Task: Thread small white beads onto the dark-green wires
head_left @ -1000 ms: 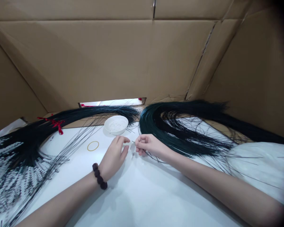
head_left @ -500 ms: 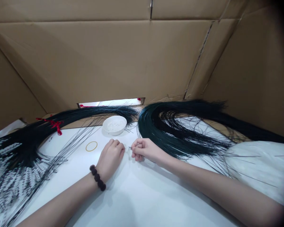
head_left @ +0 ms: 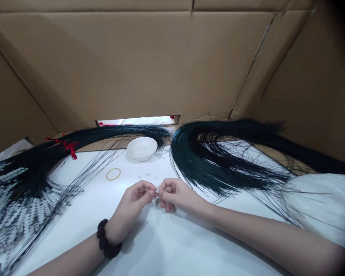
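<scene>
My left hand [head_left: 129, 205], with a dark hair tie [head_left: 105, 240] around its wrist, has its thumb and forefinger pinched together. Opposite it, the fingers of my right hand [head_left: 179, 194] pinch too, and the fingertips of both hands nearly meet just above the white table [head_left: 166, 249]. A tiny dark thing shows between the fingertips, too small to name. Beyond the hands stands a white bowl [head_left: 142, 157] with small pale bits in it. A looped bundle of dark green strands [head_left: 186, 157] lies beside my right hand.
A second dark bundle [head_left: 109, 132], tied with red ribbon [head_left: 70, 146], curves along the left; its near ends carry many white bits. A yellow rubber band [head_left: 120, 173] lies left of the bowl. Cardboard [head_left: 132, 65] walls the table's back. At right sits a whitish plastic bag [head_left: 322, 207].
My left hand has turned from palm-down on the table to a pinch, and its fingertips have come up against those of my right hand. The view has shifted slightly.
</scene>
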`<state>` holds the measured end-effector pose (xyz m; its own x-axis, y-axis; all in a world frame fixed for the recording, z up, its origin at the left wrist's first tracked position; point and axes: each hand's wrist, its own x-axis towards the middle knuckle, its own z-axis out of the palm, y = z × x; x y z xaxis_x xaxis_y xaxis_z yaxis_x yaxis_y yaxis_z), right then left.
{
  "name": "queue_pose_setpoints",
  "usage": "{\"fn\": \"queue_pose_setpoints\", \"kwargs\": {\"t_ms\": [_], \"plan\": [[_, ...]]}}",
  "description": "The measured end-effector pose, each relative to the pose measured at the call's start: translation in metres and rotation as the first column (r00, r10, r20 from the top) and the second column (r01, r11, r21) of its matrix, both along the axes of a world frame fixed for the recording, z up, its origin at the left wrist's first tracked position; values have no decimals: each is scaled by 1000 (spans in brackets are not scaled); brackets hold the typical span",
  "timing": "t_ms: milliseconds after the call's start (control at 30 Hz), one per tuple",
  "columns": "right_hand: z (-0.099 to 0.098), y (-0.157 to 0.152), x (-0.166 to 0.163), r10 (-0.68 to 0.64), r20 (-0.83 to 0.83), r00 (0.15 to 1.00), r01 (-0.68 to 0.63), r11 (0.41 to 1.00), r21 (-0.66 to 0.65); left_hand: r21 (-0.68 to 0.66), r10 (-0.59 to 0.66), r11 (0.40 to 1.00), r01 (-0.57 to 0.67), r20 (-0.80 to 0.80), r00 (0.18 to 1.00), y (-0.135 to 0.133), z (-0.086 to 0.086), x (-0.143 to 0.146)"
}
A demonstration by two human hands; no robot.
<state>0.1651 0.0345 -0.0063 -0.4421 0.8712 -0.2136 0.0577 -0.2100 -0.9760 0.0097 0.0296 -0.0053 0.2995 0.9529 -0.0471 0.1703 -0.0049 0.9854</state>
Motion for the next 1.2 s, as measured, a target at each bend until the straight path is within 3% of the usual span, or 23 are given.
{"fn": "queue_pose_setpoints", "kwargs": {"t_ms": [1200], "plan": [[3, -4, -1, -60, 14, 998, 60, 998, -3, -122, -39, 991, 47, 69, 997, -1, 4, 0]]}}
